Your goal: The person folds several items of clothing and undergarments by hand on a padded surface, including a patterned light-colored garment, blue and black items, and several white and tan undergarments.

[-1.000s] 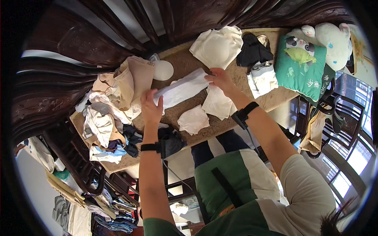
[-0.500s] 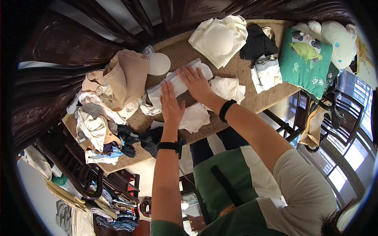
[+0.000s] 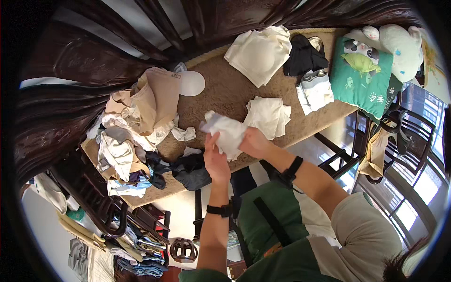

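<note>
A white folded garment (image 3: 225, 130), slightly smeared by motion, is lifted over the middle of the brown plush cover (image 3: 213, 101). My right hand (image 3: 256, 142) grips its right side, and the fingers of my left hand (image 3: 217, 162) are closed on its lower left edge. What kind of garment it is does not show. Just right of my hands lies another folded white garment (image 3: 268, 116). Dark clothing (image 3: 191, 170) is bunched at the near edge beside my left hand. Farther back sits a white bra (image 3: 260, 55).
A heap of beige and white clothes (image 3: 129, 141) fills the left end, with a beige bra (image 3: 157, 96) on top. On the right are a black garment (image 3: 305, 55), folded grey-white underwear (image 3: 315, 90), a green cushion (image 3: 361, 77) and a white plush toy (image 3: 399, 49). Dark carved wood (image 3: 89, 51) borders the back.
My hands lay flat on a long white garment; now they hold a compact white bundle off the cover, closer to me. The long strip no longer lies spread in the middle.
</note>
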A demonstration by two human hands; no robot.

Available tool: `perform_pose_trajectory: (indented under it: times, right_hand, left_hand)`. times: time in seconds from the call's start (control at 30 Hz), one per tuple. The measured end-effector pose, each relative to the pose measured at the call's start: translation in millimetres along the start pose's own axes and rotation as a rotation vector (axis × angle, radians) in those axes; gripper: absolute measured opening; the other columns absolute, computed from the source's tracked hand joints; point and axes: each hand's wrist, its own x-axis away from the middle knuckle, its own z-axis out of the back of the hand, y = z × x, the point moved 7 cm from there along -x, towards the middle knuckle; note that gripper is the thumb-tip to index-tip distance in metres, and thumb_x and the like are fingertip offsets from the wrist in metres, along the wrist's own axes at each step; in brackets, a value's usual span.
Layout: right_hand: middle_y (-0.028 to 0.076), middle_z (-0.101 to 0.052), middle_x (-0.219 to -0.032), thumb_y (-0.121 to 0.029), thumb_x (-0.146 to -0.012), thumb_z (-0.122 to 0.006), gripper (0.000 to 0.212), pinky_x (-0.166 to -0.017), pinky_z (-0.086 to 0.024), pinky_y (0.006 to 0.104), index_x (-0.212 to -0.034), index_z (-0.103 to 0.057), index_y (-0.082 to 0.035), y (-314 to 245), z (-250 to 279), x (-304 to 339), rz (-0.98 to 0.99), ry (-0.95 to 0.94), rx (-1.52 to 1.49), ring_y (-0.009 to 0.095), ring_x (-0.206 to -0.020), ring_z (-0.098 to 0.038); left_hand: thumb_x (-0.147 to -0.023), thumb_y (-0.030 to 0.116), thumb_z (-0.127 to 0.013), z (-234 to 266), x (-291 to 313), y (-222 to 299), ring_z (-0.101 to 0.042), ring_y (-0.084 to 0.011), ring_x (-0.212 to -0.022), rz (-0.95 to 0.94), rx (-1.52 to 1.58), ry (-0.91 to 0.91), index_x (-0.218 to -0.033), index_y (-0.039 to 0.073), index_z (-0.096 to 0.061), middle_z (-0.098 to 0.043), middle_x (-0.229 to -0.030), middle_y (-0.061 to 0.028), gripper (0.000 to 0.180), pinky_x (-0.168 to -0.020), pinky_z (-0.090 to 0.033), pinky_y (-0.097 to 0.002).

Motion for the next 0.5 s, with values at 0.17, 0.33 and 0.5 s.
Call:
perform_pose_trajectory:
  times: [0.17, 0.33, 0.5]
  right_hand:
    - [0.01, -0.051, -0.134, -0.018, -0.095, -0.04, 0.043, -0.104, -0.04, 0.0409, -0.134, -0.044, -0.001, 34, 18, 20, -0.106, 0.104, -0.212, 0.025, -0.122, -0.05]
    - [0.013, -0.061, -0.119, -0.02, -0.09, -0.052, 0.036, -0.09, -0.048, 0.0398, -0.122, -0.056, -0.004, 35, 76, 47, -0.094, 0.624, 0.52, 0.028, -0.105, -0.062]
    - [0.017, -0.067, -0.085, -0.02, -0.087, -0.057, 0.02, -0.072, -0.052, 0.0374, -0.097, -0.063, -0.004, -3, 95, 88, 0.047, 0.637, 1.548, 0.03, -0.083, -0.067]
  left_hand:
    - [-0.084, 0.014, -0.073, 51, 18, -18, -0.051, -0.0217, -0.112, 0.112, -0.532, 0.302, -0.124, 0.004, -0.042, -0.048, -0.127, -0.01, 0.051, -0.091, -0.045, -0.037]
    - [-0.073, 0.02, -0.082, 69, -3, -15, -0.054, -0.0293, -0.109, 0.027, -1.35, 0.119, -0.129, 0.005, -0.04, -0.051, -0.122, -0.0166, 0.071, -0.086, -0.048, -0.0389]
    - [-0.068, 0.025, -0.081, 12, -12, -18, -0.049, -0.0379, -0.109, -0.225, -2.137, 0.146, -0.13, 0.003, -0.042, -0.045, -0.12, -0.0199, 0.076, -0.086, -0.046, -0.0458]
